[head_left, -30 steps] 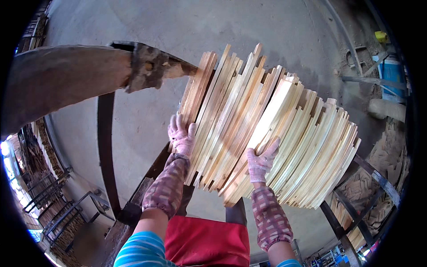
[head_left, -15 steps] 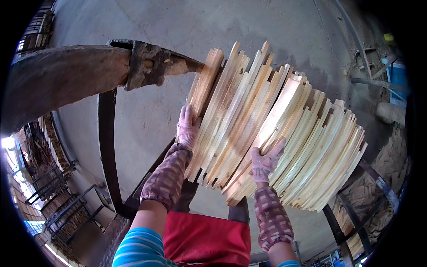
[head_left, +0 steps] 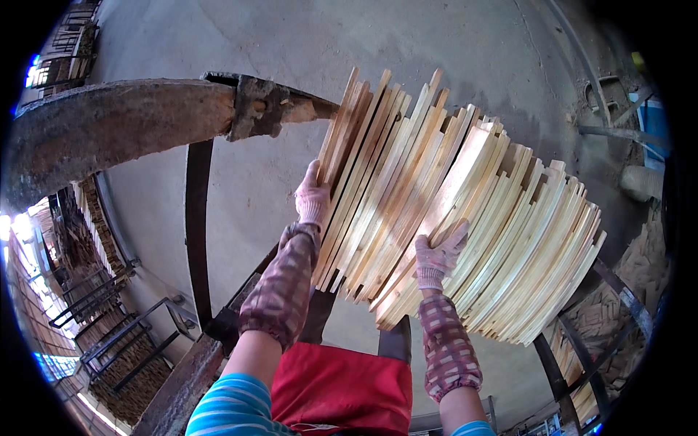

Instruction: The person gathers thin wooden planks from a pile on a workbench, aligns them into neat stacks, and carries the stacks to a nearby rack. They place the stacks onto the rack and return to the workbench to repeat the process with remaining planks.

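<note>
A long row of pale wooden slats [head_left: 509, 254] stands packed side by side, their ends uneven. My left hand [head_left: 313, 196], in a pale knitted glove, presses against the leftmost, browner slats [head_left: 343, 138], its fingers together along their outer side. The thumb is hidden. In the middle of the row, my gloved right hand [head_left: 440, 254] has its thumb and fingers around a slat's upper edge, beside a wider, brighter board [head_left: 458, 190]. Patterned sleeve covers reach over both forearms.
A thick, worn brown beam [head_left: 131, 120] with a dark metal bracket [head_left: 254, 107] juts in from the left. Dark frame bars [head_left: 198, 232] stand below it. Wood offcuts [head_left: 611, 312] lie at the right, and stacked racks [head_left: 123, 341] stand far left. Concrete floor [head_left: 451, 43] lies beyond.
The leftmost slats have shifted left and spread, showing several narrow edges where a broad face showed before. My left hand stays at that end; my right hand has hardly moved.
</note>
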A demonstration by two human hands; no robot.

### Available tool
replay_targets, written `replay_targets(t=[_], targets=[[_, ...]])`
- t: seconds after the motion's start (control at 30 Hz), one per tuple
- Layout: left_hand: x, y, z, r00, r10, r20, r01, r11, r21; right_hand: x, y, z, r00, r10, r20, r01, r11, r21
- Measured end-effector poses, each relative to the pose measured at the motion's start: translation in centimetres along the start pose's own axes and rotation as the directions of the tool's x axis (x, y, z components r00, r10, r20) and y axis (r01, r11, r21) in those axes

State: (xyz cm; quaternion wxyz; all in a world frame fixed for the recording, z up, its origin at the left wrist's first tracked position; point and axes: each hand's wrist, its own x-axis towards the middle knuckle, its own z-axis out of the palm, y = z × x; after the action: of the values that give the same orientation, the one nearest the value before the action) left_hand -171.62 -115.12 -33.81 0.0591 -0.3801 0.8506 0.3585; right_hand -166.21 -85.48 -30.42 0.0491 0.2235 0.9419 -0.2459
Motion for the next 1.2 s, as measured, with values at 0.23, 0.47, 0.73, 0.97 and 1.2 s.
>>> replay_targets(t=[0.23, 0.47, 0.73, 0.97, 1.2], targets=[[2.6, -0.3, 0.8, 0.949, -0.218, 0.226, 0.201, 0.975, 0.095, 0.2, -0.2, -0.2, 0.999, 0.040, 0.015, -0.040, 0.999, -0.011], [2.3, 0.7, -0.4, 0.963, -0.134, 0.232, 0.068, 0.960, 0.271, 0.2, -0.1, 0.2, 0.998, 0.056, -0.003, -0.056, 0.997, -0.045], [0.3, 0.9, 0.7, 0.988, -0.096, 0.125, 0.035, 0.907, 0.420, 0.1, 0.1, -0.2, 1.000, 0.002, 0.002, -0.002, 1.000, -0.020], [2.1, 2.0, -0.9, 0.876, -0.341, 0.340, 0.123, 0.841, 0.527, 0.1, 0.3, 0.0, 1.000, 0.016, 0.016, -0.016, 1.000, 0.006], [1.1, 3.8, -1.6, 0.836, -0.390, 0.386, 0.273, 0.906, 0.325, 0.0, 0.3, -0.2, 0.998, 0.055, 0.012, -0.055, 0.998, -0.003]])
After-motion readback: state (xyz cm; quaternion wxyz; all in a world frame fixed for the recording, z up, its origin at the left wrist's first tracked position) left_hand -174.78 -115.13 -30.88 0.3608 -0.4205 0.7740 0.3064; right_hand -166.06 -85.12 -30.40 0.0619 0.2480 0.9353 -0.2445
